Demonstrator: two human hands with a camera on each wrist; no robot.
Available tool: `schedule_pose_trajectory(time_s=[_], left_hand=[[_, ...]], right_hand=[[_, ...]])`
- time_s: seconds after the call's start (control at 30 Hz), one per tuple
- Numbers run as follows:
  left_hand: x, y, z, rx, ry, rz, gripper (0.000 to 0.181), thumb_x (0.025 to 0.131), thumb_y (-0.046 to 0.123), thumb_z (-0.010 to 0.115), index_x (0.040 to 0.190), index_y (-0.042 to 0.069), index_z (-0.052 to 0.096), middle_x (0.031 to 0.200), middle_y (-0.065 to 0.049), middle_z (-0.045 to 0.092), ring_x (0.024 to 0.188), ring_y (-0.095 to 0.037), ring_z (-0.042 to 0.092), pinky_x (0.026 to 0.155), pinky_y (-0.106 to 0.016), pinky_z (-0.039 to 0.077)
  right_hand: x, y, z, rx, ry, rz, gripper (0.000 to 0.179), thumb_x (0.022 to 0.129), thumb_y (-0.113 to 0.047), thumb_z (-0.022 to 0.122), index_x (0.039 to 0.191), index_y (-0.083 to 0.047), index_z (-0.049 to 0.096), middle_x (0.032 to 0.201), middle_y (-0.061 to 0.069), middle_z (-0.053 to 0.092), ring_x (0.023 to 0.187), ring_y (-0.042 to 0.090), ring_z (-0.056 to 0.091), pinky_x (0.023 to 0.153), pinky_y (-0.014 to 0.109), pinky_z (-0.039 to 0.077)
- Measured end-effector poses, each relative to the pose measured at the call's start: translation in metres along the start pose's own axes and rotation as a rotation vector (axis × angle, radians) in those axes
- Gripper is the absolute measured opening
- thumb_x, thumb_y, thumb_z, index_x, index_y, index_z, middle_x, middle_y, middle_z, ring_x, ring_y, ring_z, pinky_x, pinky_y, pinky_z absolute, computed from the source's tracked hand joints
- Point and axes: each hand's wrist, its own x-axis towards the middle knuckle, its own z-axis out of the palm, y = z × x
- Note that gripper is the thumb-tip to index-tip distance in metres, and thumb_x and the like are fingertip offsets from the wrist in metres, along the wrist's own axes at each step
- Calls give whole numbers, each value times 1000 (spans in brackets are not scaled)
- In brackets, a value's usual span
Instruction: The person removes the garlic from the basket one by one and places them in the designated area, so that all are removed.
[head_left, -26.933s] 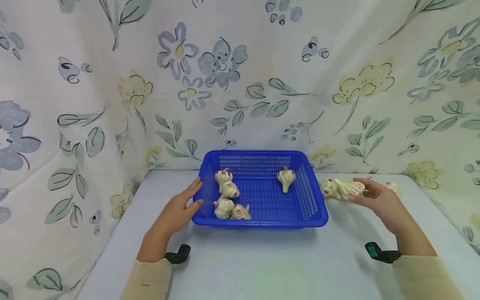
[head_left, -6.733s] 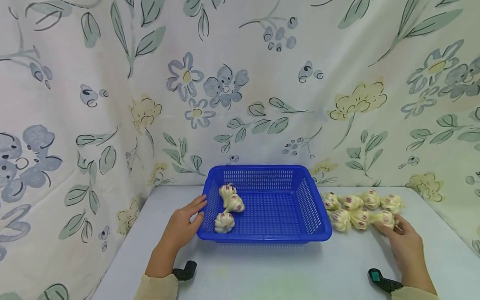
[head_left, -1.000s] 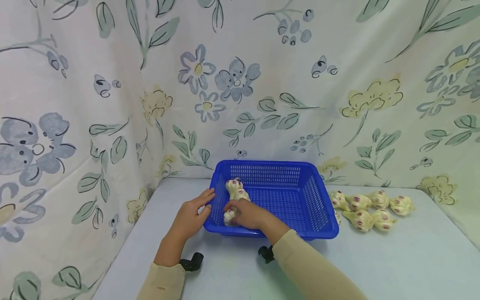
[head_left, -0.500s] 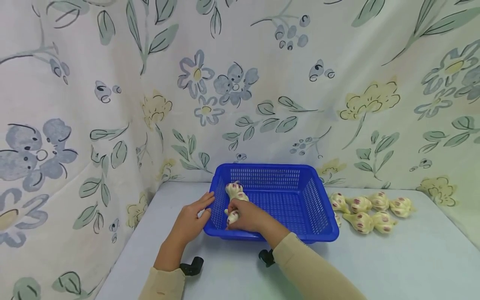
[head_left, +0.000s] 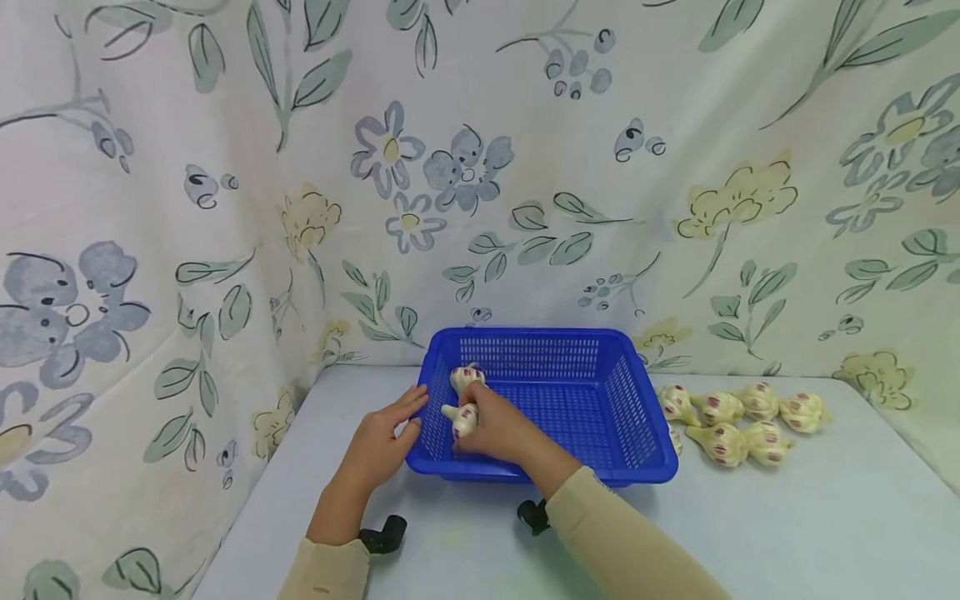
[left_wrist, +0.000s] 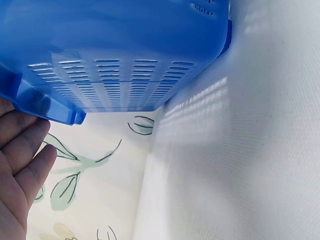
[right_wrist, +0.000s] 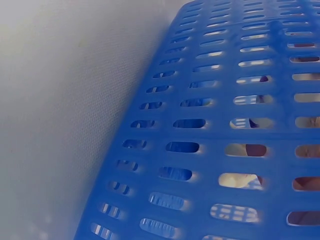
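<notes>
Inside the blue plastic basket [head_left: 555,477], near its left end, my right hand [head_left: 498,425] holds a garlic bulb [head_left: 463,422] between thumb and fingers, its stem pointing left. Another garlic bulb [head_left: 467,377] lies just behind, partly covered by the fingers. In the right wrist view, the slotted basket wall [right_wrist: 210,137] hides most of the hand, and pale and purple patches show through the slots. My left hand [head_left: 382,437] rests against the basket's left rim with its fingers extended. The left wrist view shows those fingers [left_wrist: 30,145] at the basket's edge.
To the right of the basket, several garlic bulbs [head_left: 723,444] lie in two rows on the white table [head_left: 825,508], one partly hidden by the basket. A flowered cloth [head_left: 555,275] hangs behind and at the left.
The right hand came from the table's right-hand bulbs into the basket. Over the last second it took hold of a bulb and shifted it slightly backward. Earlier, the basket held more bulbs.
</notes>
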Motion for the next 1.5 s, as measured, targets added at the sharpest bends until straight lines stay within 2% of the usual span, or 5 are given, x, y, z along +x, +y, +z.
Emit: schedule_pose_trajectory(time_s=[0.17,0.37,0.6,0.93,1.5], left_hand=[[-1,1,-1,1,-6,-17,41,96,17,57,137,12,60,147,4,51,136,-20,48,107,-46,42],[0,1,-1,-1,-9,-22,41,96,16,57,137,11,60,147,4,51,136,-21,48,107,-46,42],[0,1,-1,4,-14,-22,41,96,16,57,137,11,59,148,4,50,137,-21,47,108,-46,41],[0,1,0,10,-9,-17,42,96,15,57,138,12,59,148,3,50,137,-21,47,107,-46,41],[0,0,0,7,1,10,41,96,16,57,137,11,60,147,3,51,136,-20,49,107,-45,42]], right_hand=[[1,-1,0,3,56,-15,55,72,-21,87,115,-12,54,108,5,58,90,18,60,78,34,58],[0,-2,-1,-9,105,-30,58,75,-22,85,125,-8,58,118,9,57,93,19,60,76,31,59],[-1,-2,-2,18,152,-32,76,77,-25,84,143,-10,49,138,10,54,105,22,61,85,38,58],[0,-2,-3,119,210,5,72,75,-24,85,135,-14,47,131,8,58,105,22,63,89,40,58],[-2,-2,-3,76,252,-39,68,78,-26,84,135,-13,50,135,8,52,111,24,59,90,40,57]])
